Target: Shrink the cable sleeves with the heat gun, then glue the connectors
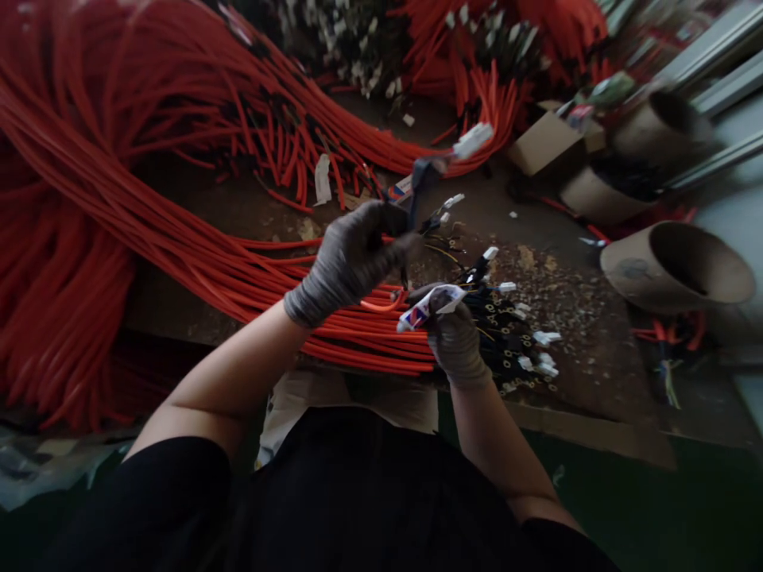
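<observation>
My left hand (pixel 351 258), in a grey knit glove, is shut on a dark wire lead (pixel 420 191) that rises toward a white plastic connector (pixel 474 141). My right hand (pixel 456 343), also gloved, pinches a white label with red and blue print (pixel 429 308). Beneath it lies a tangle of black wires with ring terminals and white connectors (pixel 506 338). A bundle of orange-red cables (pixel 363 342) passes under both hands, and my left wrist crosses above it. The hands are apart, and the label's far end is hidden by my right fingers.
Huge orange-red cable bundles (pixel 71 159) fill the left and top. Scraps litter the worn work surface (pixel 587 349). To the right lie large cardboard tubes (pixel 676 266) and a cardboard box (pixel 545 143). Metal rails (pixel 715 71) run along the upper right, and a green floor (pixel 625 492) lies below.
</observation>
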Motion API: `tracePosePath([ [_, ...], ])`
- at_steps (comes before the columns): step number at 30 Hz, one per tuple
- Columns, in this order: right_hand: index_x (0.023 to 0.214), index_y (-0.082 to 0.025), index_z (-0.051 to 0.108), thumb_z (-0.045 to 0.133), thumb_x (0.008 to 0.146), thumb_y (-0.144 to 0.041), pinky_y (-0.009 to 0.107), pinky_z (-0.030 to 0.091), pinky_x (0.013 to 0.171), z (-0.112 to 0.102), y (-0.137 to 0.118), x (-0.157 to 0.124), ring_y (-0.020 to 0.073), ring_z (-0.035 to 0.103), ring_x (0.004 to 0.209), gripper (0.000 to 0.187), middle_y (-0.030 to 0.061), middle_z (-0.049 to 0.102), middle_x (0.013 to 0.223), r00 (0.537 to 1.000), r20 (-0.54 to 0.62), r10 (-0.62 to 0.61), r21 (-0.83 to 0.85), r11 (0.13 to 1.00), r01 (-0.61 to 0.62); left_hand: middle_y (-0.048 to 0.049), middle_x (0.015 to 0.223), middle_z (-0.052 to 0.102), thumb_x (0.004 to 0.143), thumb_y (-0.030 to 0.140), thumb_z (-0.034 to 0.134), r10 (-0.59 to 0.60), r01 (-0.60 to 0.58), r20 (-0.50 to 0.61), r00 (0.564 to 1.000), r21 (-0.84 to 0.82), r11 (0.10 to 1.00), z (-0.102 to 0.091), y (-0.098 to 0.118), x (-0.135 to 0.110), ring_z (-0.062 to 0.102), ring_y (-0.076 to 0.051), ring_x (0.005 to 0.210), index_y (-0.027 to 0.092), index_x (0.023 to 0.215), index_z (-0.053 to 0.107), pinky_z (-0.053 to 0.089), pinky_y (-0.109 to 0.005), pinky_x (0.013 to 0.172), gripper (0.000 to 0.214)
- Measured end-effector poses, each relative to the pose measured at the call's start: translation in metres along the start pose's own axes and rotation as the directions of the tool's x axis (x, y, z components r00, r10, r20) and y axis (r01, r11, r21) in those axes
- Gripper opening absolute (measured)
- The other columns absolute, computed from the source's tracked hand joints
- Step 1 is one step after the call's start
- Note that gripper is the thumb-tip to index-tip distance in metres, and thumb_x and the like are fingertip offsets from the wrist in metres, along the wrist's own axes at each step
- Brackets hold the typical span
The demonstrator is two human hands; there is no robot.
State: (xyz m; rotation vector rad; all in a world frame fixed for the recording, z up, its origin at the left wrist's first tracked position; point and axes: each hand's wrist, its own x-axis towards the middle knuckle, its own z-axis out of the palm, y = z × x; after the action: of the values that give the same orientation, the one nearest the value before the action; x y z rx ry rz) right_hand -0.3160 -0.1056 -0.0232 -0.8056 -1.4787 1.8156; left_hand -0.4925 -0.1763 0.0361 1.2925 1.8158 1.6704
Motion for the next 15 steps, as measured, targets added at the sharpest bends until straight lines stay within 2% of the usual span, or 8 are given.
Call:
tracePosePath([
  [2,0.081,-0.025,0.068,0.063,0.084,-0.050,0.027,0.055,0.052,0.004,-0.016,0.003,0.0131,0.061,0.056,0.025,0.0003,0.070,0.074,0.993,-0.077,-0.094,0.004,0.995,0.095,0.0004,0.070,0.058,0.084,0.041,0.073,-0.101,0.094,-0.026,0.995,-0.183,0.979,0.004,-0.003,0.011,0.065,-0.014,0.073,0.016,0.088,0.063,0.053,-0.023,0.062,0.027],
  [5,0.088,-0.025,0.069,0.065,0.086,-0.045,0.022,0.052,0.050,0.010,-0.033,0.011,0.0102,0.063,0.059,0.021,-0.0021,0.070,0.079,0.940,-0.195,-0.280,-0.074,0.960,0.271,0.0031,0.065,0.055,0.084,0.038,0.073,-0.196,0.196,0.030,0.980,-0.310,0.930,0.007,-0.008,0.018,0.060,-0.008,0.058,0.016,0.084,0.061,0.044,-0.015,0.048,0.025],
  [8,0.090,-0.026,0.069,0.063,0.087,-0.045,0.027,0.056,0.057,0.009,-0.037,0.013,0.0128,0.066,0.064,0.020,-0.0026,0.070,0.079,0.934,-0.127,-0.334,-0.166,0.935,0.312,0.0033,0.064,0.057,0.085,0.039,0.072,-0.209,0.230,0.098,0.973,-0.353,0.907,0.009,-0.009,0.019,0.056,-0.006,0.050,0.015,0.085,0.060,0.042,-0.013,0.044,0.026],
  [10,0.093,-0.028,0.070,0.062,0.088,-0.043,0.034,0.060,0.072,0.004,-0.037,0.010,0.0168,0.070,0.076,0.018,-0.0013,0.072,0.084,0.933,-0.045,-0.358,-0.273,0.902,0.334,0.0030,0.064,0.058,0.085,0.037,0.072,-0.215,0.250,0.133,0.968,-0.377,0.892,0.009,-0.008,0.019,0.055,-0.006,0.049,0.015,0.084,0.060,0.044,-0.015,0.044,0.025],
  [13,0.097,-0.030,0.072,0.068,0.083,-0.038,0.041,0.054,0.095,-0.001,-0.036,0.004,0.0218,0.069,0.098,0.017,0.0015,0.074,0.098,0.900,0.099,-0.425,-0.441,0.791,0.423,0.0026,0.065,0.058,0.087,0.034,0.071,-0.238,0.258,0.099,0.966,-0.392,0.883,0.010,-0.008,0.017,0.058,-0.008,0.052,0.016,0.085,0.059,0.047,-0.017,0.047,0.021],
  [14,0.096,-0.029,0.072,0.068,0.083,-0.037,0.041,0.054,0.095,0.000,-0.034,0.004,0.0219,0.069,0.098,0.016,0.0018,0.074,0.097,0.895,0.086,-0.439,-0.447,0.786,0.428,0.0027,0.065,0.057,0.087,0.034,0.070,-0.243,0.252,0.072,0.967,-0.393,0.884,0.009,-0.008,0.016,0.060,-0.008,0.053,0.016,0.086,0.059,0.047,-0.017,0.047,0.021],
  [15,0.093,-0.028,0.072,0.067,0.083,-0.038,0.039,0.056,0.090,0.002,-0.031,0.005,0.0209,0.070,0.091,0.015,0.0015,0.074,0.092,0.900,0.027,-0.435,-0.413,0.815,0.406,0.0029,0.064,0.056,0.088,0.035,0.070,-0.245,0.245,0.050,0.968,-0.392,0.887,0.008,-0.008,0.014,0.060,-0.009,0.054,0.016,0.086,0.059,0.047,-0.017,0.048,0.022],
])
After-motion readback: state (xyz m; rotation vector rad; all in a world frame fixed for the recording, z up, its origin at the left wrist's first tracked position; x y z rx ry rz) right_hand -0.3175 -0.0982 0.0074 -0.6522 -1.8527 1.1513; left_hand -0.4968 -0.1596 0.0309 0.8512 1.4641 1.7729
